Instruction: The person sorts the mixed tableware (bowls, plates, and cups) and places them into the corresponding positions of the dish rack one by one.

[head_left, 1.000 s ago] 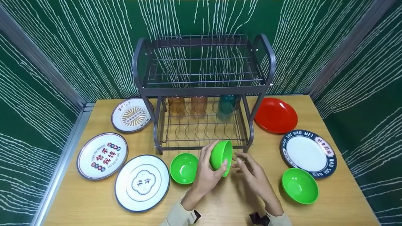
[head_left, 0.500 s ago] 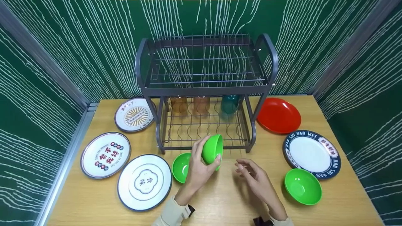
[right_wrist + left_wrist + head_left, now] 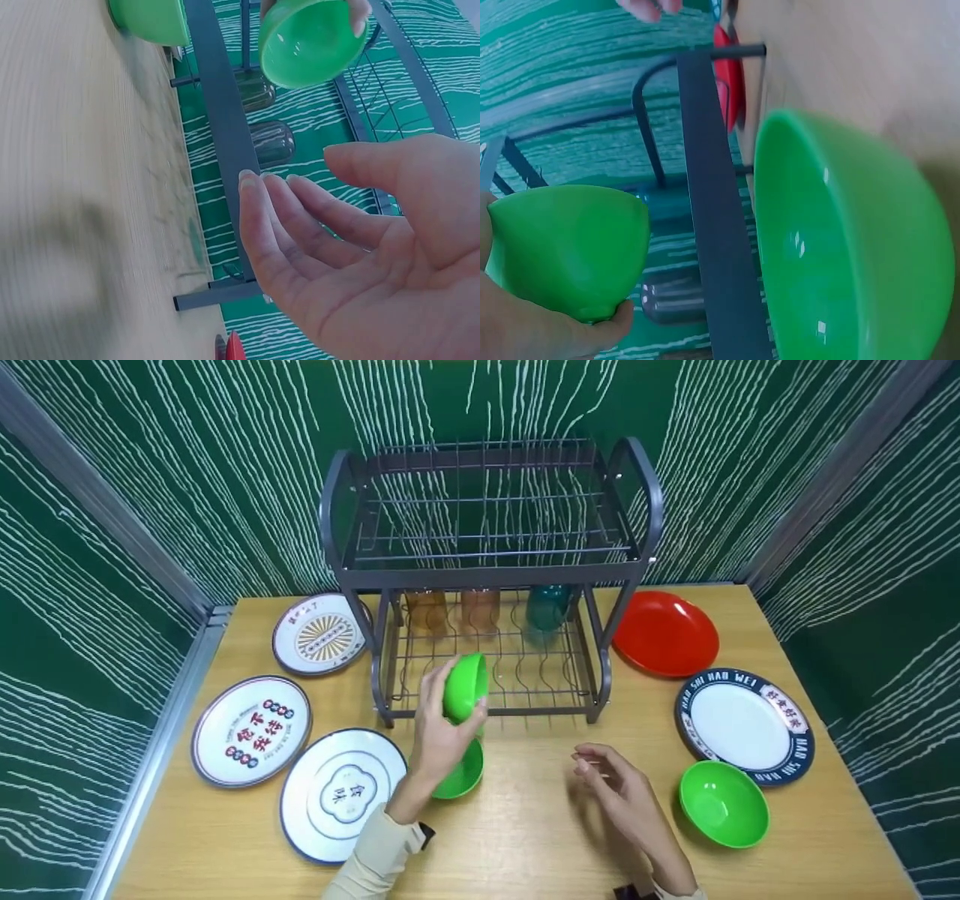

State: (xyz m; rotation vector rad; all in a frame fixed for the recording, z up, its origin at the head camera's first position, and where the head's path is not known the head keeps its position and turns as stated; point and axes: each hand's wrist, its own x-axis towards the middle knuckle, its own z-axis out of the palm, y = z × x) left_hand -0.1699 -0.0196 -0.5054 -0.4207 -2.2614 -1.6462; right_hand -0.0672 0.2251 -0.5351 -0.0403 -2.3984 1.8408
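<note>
Toward the rack [image 3: 487,577], the left grip [image 3: 437,735] has moved a green bowl [image 3: 463,688].

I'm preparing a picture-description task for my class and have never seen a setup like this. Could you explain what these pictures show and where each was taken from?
There is no machine here: a person works with two bare hands. The wide pictures come from a camera on the head, looking down; the other two come from a camera on each wrist. The left hand grips a green bowl tilted on its side; the right hand holds nothing. A dark two-tier rack stands on the wooden table, with three coloured cups on its lower level. Three patterned plates lie to its left; a red plate and a dark-rimmed plate lie to its right. Two more green bowls sit on the table, one partly hidden by the left hand in the head view.
</note>
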